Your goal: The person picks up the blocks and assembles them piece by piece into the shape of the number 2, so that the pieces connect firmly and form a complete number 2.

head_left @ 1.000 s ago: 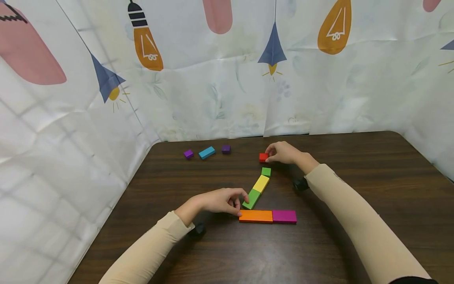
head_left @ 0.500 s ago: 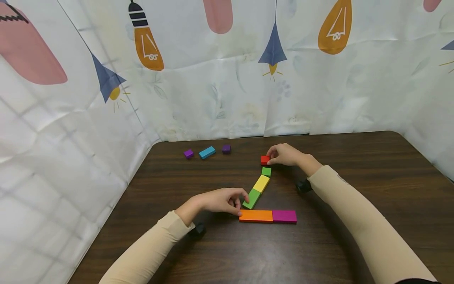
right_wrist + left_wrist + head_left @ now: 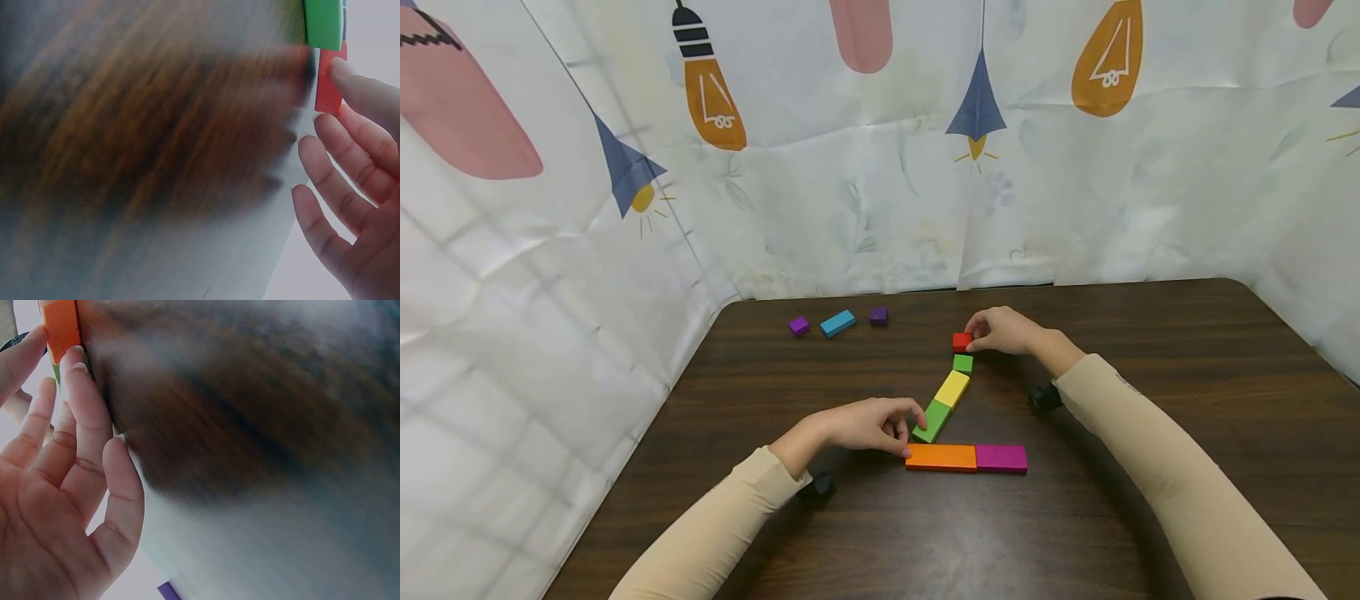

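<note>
My right hand [image 3: 1006,331] pinches a red block [image 3: 959,342] by its right side, just beyond a small green block [image 3: 962,364]. In the right wrist view the thumb lies on the red block [image 3: 330,81]. A yellow block [image 3: 952,389] and a longer green block [image 3: 937,419] run on in a slanting line. Nearer the person, an orange block [image 3: 943,457] and a magenta block [image 3: 1002,459] lie end to end. My left hand [image 3: 859,423] rests beside them, thumb touching the orange block's left end and index finger at the longer green block.
Toward the back left of the dark wooden table [image 3: 880,533] lie a purple block [image 3: 799,326], a blue block [image 3: 838,323] and a dark purple block [image 3: 878,316]. A printed white curtain [image 3: 865,183] hangs behind the table's far edge.
My right hand has brought the red block nearer the person and slightly right, closer to the small green block. The left hand and the other blocks stay in place.
</note>
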`<state>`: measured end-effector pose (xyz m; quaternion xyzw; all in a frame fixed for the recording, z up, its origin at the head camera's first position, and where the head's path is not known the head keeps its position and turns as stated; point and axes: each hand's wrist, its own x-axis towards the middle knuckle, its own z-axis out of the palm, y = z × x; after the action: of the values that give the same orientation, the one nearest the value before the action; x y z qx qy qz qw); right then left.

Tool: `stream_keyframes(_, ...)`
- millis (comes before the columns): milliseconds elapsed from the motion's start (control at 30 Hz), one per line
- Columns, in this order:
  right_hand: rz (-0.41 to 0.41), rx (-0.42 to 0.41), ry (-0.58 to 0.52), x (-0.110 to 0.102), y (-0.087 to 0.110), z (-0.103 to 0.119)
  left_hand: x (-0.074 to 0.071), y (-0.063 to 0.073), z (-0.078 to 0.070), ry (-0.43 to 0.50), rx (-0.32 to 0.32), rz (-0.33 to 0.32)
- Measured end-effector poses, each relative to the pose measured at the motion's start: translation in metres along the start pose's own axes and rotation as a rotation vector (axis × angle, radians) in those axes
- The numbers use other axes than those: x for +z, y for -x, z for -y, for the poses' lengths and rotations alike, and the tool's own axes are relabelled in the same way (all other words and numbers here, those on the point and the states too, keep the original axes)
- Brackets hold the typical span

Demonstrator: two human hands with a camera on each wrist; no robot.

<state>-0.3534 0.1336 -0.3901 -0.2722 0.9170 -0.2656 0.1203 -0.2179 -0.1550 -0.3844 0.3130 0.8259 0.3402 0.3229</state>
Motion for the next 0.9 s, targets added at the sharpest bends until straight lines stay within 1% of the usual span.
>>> stream_keyframes(433,-0.001,-0.006,-0.004,0.0007,0.0031,-0.0005,-0.0006,-0.0003,0.0013,0.000,-0.003,-0.001)
stream_keyframes(900,-0.001,-0.021,-0.004,0.0007,0.0075,0.0001,-0.0011,-0.0007,-0.0008,0.005,0.000,0.007)
